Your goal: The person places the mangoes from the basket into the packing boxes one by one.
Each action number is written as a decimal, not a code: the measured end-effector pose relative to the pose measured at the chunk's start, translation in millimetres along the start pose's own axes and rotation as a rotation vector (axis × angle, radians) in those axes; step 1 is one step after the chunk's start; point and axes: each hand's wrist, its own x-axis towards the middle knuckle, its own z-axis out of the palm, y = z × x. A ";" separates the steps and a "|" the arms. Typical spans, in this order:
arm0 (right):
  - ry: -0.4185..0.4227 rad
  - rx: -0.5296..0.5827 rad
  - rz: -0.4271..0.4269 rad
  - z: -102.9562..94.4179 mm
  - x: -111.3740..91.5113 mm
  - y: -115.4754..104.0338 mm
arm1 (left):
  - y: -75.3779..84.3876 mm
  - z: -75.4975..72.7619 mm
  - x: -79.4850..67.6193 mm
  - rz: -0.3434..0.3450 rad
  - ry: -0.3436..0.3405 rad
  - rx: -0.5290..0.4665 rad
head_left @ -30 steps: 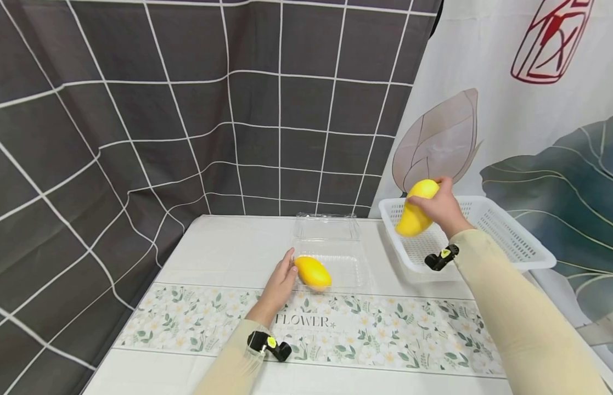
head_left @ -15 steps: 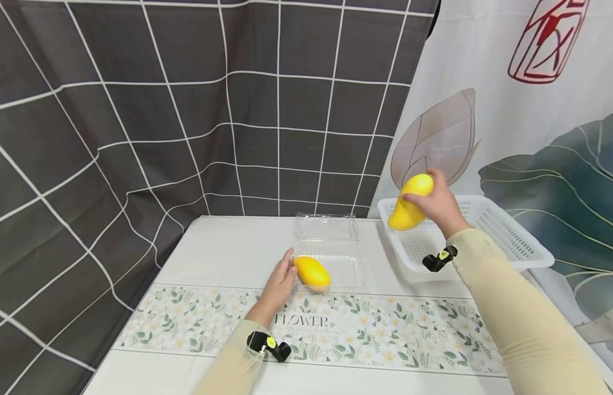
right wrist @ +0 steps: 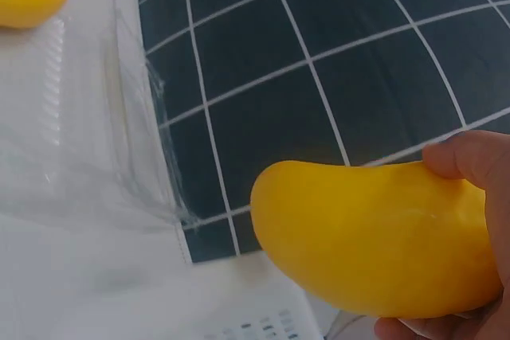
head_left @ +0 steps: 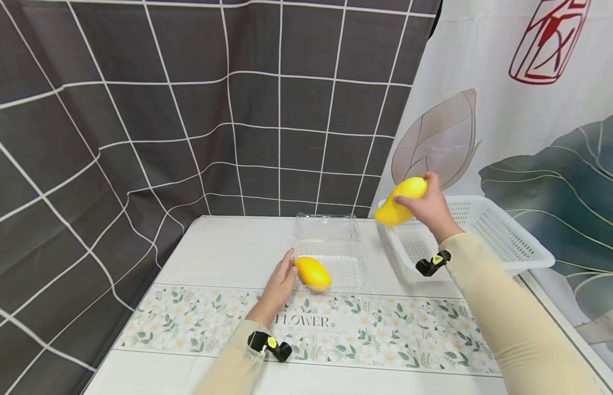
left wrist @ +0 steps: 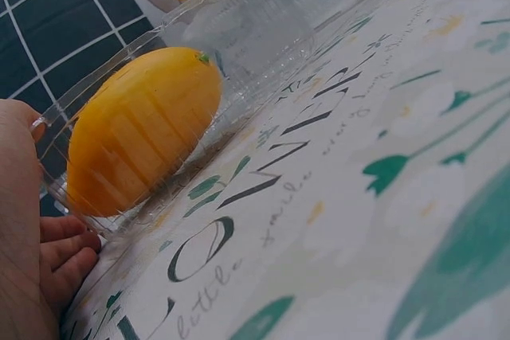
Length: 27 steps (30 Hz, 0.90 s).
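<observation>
My right hand (head_left: 427, 206) grips a yellow mango (head_left: 400, 203) in the air over the left side of the white basket (head_left: 523, 247); the right wrist view shows thumb and fingers around one end of that mango (right wrist: 374, 236). On the table, a second mango (head_left: 312, 272) lies in the left part of an opened clear plastic clamshell container (head_left: 348, 269). My left hand (head_left: 279, 285) holds the container's left edge, the thumb at the rim and the curled fingers (left wrist: 68, 248) low against the wall in the left wrist view. Part of the left hand is cut off there.
The container's raised lid (head_left: 326, 226) leans toward the dark grid-patterned cloth (head_left: 306, 148) behind the table. A floral printed band (head_left: 197, 323) runs across the white tabletop (head_left: 227, 247). A white patterned curtain (head_left: 489, 60) hangs behind the basket.
My right hand has moved left with its mango, from above the basket's inside toward its left rim, and the mango has tilted flatter. My left hand and the other mango stay put.
</observation>
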 end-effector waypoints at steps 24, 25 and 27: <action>-0.107 -0.013 -0.190 79.7 -50.6 4.8 | 0.7 1.3 0.2 -0.013 -0.002 -0.014; -0.111 -0.015 -0.189 83.2 -52.1 6.1 | 0.8 1.1 0.0 -0.012 -0.002 -0.015; -0.119 -0.016 -0.190 90.1 -55.5 9.1 | 1.2 0.4 -0.3 -0.015 -0.001 -0.015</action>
